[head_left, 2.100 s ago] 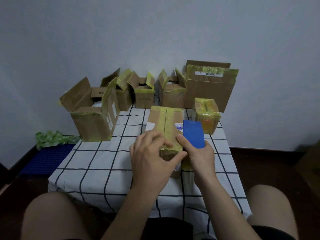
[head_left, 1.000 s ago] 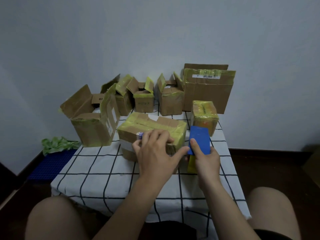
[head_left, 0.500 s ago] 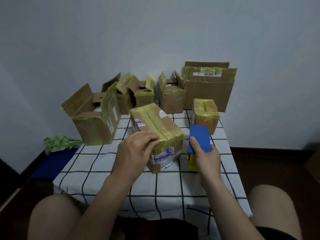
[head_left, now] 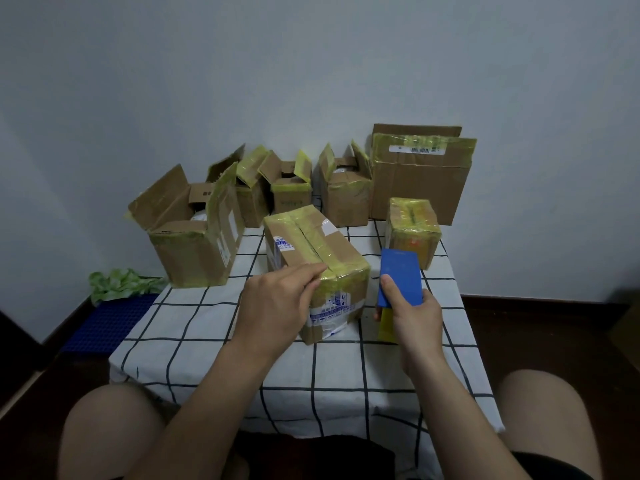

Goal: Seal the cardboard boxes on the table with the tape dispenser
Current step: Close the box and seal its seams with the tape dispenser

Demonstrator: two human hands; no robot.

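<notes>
A closed cardboard box (head_left: 320, 252) with yellow tape along its top seam lies at an angle in the middle of the table. My left hand (head_left: 277, 308) rests on its near left corner, fingers curled at the taped edge. My right hand (head_left: 414, 318) grips the blue tape dispenser (head_left: 400, 277) just right of the box, a yellow roll of tape (head_left: 387, 323) showing below my fingers. The dispenser is apart from the box.
A small taped box (head_left: 412, 230) stands at the right. Several open-flapped boxes line the back, the largest at left (head_left: 194, 237) and a tall one at back right (head_left: 419, 181). The checked tablecloth (head_left: 332, 368) drops off near my knees. A green cloth (head_left: 121, 284) lies on the floor at left.
The box was turned on the table from lengthwise to crosswise to its present slant. My left hand slid to its near left corner. The dispenser drew slightly away to the right.
</notes>
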